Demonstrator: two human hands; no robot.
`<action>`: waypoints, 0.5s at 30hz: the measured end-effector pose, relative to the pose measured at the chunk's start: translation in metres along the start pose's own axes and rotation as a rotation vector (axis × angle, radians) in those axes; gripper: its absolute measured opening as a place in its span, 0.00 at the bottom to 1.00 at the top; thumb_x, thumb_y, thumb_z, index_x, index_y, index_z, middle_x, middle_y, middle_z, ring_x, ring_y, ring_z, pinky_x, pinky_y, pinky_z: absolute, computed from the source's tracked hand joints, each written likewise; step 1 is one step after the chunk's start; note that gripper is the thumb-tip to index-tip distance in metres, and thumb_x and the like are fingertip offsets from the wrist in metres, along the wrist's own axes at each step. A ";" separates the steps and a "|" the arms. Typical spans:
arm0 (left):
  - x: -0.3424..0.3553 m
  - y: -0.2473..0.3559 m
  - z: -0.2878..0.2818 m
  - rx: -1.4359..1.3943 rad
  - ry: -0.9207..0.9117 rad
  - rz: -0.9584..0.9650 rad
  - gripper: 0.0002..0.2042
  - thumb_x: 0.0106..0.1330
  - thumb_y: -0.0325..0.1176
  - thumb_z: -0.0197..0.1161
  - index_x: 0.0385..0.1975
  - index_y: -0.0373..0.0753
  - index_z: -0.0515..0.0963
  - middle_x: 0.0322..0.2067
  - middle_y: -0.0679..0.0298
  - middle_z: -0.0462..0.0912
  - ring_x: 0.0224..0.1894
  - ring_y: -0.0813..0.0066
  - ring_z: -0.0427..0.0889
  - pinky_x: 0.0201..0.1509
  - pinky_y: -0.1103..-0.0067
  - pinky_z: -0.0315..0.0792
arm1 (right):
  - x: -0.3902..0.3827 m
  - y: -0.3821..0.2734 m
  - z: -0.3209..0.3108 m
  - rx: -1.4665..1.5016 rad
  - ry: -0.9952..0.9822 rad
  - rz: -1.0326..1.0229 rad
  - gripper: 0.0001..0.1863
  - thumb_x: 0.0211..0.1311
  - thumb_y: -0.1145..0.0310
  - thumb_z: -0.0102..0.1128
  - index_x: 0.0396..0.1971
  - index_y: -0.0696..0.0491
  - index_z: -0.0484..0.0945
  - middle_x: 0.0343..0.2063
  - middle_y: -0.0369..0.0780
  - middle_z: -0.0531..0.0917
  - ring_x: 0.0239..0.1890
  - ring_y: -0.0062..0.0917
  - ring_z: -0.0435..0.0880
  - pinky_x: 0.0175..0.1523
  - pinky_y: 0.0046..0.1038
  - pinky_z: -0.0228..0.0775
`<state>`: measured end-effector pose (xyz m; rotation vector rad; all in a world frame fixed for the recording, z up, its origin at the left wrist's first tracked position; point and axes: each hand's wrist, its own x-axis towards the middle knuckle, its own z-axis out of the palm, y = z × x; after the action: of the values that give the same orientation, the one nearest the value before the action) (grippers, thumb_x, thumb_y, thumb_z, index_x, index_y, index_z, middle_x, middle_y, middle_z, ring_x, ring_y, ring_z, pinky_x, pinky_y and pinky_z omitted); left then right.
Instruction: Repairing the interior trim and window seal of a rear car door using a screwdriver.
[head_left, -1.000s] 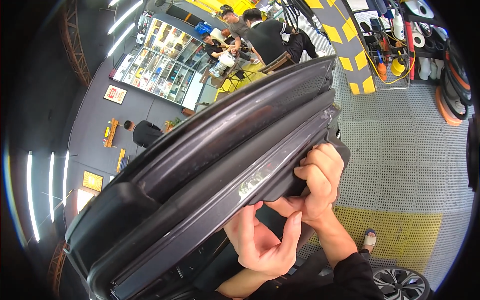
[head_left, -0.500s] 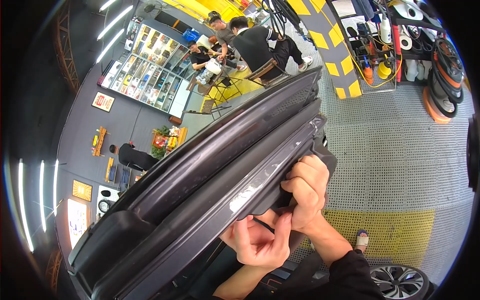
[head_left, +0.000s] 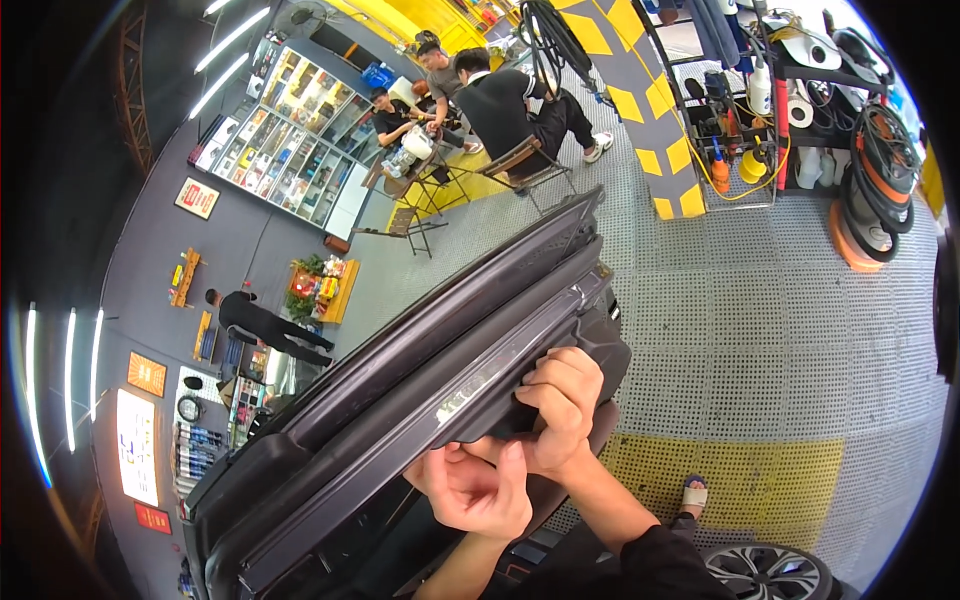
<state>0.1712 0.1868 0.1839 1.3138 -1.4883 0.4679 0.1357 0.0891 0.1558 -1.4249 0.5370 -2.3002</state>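
A car workshop or detailing garage: a perforated grid floor (head_left: 780, 300) with yellow panels, a yellow-and-black striped pillar (head_left: 640, 110), racks of hoses and spray bottles (head_left: 760, 90), a glass display cabinet (head_left: 290, 150) of products, a car wheel (head_left: 770, 570) and a dark car door (head_left: 420, 380) being worked on

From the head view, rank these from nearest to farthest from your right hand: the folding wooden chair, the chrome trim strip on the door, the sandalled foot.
1. chrome trim strip: just left of the right hand, on the dark car door.
2. sandalled foot: lower right, on the yellow floor.
3. folding wooden chair: far up, by the seated people.
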 end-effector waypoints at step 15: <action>-0.016 0.034 0.048 -0.094 0.275 -0.328 0.34 0.60 0.17 0.72 0.66 0.28 0.64 0.63 0.52 0.64 0.66 0.61 0.68 0.69 0.69 0.67 | 0.025 0.025 -0.039 -0.065 -0.364 -0.218 0.34 0.43 0.57 0.83 0.48 0.59 0.79 0.44 0.46 0.78 0.48 0.42 0.79 0.54 0.42 0.75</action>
<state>0.1179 0.1656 0.1634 1.3293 -1.0329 0.3437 0.0930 0.0600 0.1460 -1.9634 0.3629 -2.1174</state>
